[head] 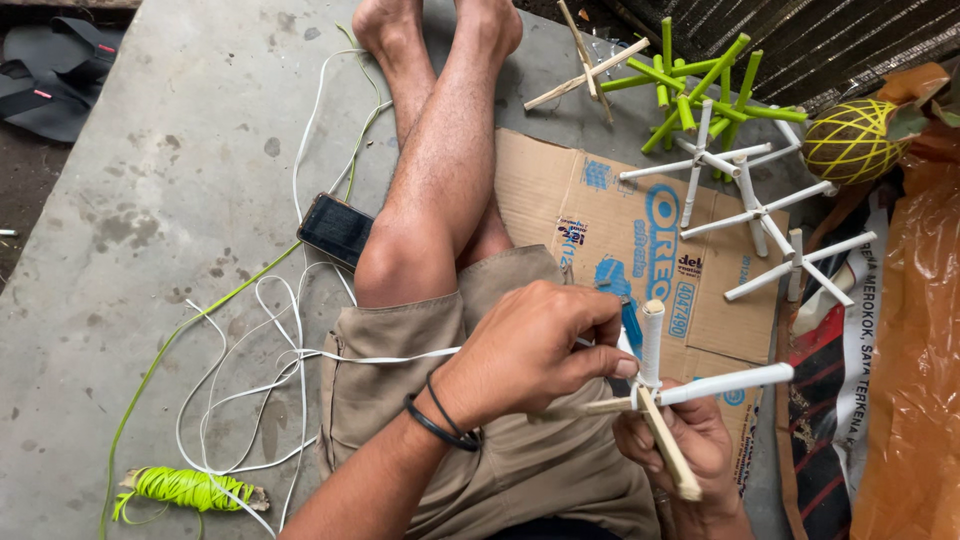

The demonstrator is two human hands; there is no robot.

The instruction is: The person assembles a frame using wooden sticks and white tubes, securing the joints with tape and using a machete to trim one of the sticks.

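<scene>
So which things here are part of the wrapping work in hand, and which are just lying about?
In use:
left hand
right hand
stick cross, partly wrapped white
white strip
finished white crosses
green crosses
bare cross

Lying about:
phone
green strip bundle
sandals
netted ball
flattened cardboard
orange plastic bag

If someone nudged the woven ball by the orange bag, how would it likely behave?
The ball looks round, so it would probably roll, though the orange bag beside it might stop it. Its open yellow strip weave suggests it is light and perhaps hollow, likely springy, not brittle.
</scene>
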